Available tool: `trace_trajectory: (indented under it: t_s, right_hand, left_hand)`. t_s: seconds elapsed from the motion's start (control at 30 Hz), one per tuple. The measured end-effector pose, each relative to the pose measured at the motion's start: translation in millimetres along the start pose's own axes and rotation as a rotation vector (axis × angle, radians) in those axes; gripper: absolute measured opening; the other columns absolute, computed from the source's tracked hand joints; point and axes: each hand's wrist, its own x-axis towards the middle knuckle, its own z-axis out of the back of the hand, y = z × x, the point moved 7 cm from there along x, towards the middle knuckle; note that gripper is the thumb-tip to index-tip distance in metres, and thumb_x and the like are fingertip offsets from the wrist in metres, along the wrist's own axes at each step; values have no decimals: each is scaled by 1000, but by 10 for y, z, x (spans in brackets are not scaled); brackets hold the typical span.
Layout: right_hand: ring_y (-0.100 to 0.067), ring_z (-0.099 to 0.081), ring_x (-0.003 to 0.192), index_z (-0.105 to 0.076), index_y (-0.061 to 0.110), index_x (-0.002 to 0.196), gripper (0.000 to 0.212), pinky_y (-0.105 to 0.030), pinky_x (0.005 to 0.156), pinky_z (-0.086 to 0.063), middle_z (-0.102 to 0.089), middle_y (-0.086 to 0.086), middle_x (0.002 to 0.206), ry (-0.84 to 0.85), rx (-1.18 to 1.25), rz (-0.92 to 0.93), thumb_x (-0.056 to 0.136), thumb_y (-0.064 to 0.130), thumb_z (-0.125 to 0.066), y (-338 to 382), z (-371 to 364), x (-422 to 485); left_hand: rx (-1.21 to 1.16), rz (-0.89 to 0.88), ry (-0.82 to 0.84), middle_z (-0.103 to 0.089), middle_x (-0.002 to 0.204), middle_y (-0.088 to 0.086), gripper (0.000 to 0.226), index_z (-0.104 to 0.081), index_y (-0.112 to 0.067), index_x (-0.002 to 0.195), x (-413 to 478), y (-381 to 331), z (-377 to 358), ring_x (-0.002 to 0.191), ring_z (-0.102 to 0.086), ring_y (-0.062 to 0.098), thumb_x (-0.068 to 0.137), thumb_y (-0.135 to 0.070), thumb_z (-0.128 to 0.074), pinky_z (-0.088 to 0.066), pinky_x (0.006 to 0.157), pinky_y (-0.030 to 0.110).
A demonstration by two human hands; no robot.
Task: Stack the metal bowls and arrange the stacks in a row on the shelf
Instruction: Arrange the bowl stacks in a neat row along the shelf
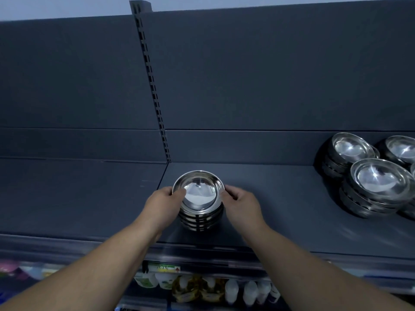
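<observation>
A stack of several shiny metal bowls (pixel 198 198) stands on the dark grey shelf (pixel 280 198), near its left end beside the slotted upright. My left hand (pixel 162 205) grips the left rim of the top bowl, with the thumb over the edge. On the opposite side, my right hand (pixel 241 204) pinches the right rim with its fingertips. At the far right of the shelf stand more bowl stacks: one at the front (pixel 379 182), one behind it (pixel 349 150) and one at the frame edge (pixel 402 149).
The slotted upright (pixel 155 93) divides the back panel; another shelf section (pixel 78 194) lies to the left. Bare shelf stretches between the held stack and the right stacks. Below the shelf edge, bottles and packets (pixel 202 288) fill a lower shelf.
</observation>
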Motion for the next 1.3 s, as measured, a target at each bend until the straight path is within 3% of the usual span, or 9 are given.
trace_trajectory:
  t_s: [0.1, 0.3, 0.5, 0.57, 0.63, 0.77, 1.0, 1.2, 1.3]
  right_hand:
    - [-2, -64, 90, -72, 25, 110, 21, -18, 83, -46, -69, 16, 88, 0, 36, -40, 97, 30, -56, -68, -4, 20]
    - [-9, -66, 104, -71, 24, 119, 31, -41, 100, -52, -73, 14, 104, -4, 84, -113, 97, 35, -51, -170, -99, 22]
    - [-8, -67, 93, -73, 24, 111, 24, -18, 82, -49, -73, 17, 92, -27, 23, -22, 99, 27, -53, -53, -17, -6]
    - [4, -63, 81, -71, 23, 117, 25, -7, 73, -44, -67, 25, 86, -15, 26, -8, 100, 26, -53, -34, -35, -6]
    - [8, -58, 79, -68, 21, 122, 28, -10, 79, -41, -59, 29, 78, -18, 28, -6, 100, 25, -53, -12, -44, -2]
    - [-4, -61, 87, -69, 17, 119, 27, -17, 86, -41, -58, 27, 74, -23, 28, -16, 99, 25, -53, 14, -32, 16]
    - [-3, -57, 108, -62, 14, 132, 38, -18, 95, -39, -68, 6, 120, 0, 8, -32, 99, 30, -54, 0, -53, 73]
    - [-1, -57, 102, -59, 21, 135, 37, -18, 92, -40, -66, 10, 116, 36, 18, -29, 99, 31, -53, -29, -47, 35]
    - [-1, -52, 113, -52, 24, 141, 43, -21, 103, -39, -60, 10, 131, 61, 48, -49, 100, 36, -52, -75, -50, 14]
  left_hand:
    - [-34, 27, 16, -70, 102, 1, 27, -65, -26, 103, 17, 76, -28, 97, -64, 23, 90, -44, -49, -52, 93, 42]
    - [-22, 14, 22, -67, 96, 3, 33, -65, -16, 93, 27, 73, -37, 99, -62, 27, 94, -25, -34, -52, 94, 46]
    - [-17, -16, -127, -55, 71, 1, 28, -59, -14, 68, 39, 89, 91, 70, -47, 20, 89, -21, -41, -48, 69, 34]
    - [25, -68, -149, -69, 81, -5, 25, -71, -21, 87, 23, 21, 121, 79, -62, 21, 92, -23, -47, -54, 81, 37]
    - [59, -96, -177, -73, 91, -6, 24, -71, -25, 102, 16, -40, 151, 93, -66, 21, 93, -23, -49, -53, 90, 37]
    - [67, -74, -157, -74, 82, -6, 19, -73, -24, 92, 83, -16, 168, 86, -69, 19, 90, -25, -55, -57, 86, 38]
    - [57, -56, -173, -73, 77, -2, 19, -74, -20, 85, 109, -27, 205, 84, -70, 22, 85, -22, -56, -58, 85, 40]
    - [24, -94, -185, -74, 80, -2, 16, -73, -22, 88, 90, 16, 181, 84, -69, 21, 88, -28, -58, -57, 84, 40]
    - [38, -154, -188, -72, 90, -4, 18, -69, -26, 102, 9, 0, 154, 90, -67, 20, 94, -31, -54, -52, 77, 29]
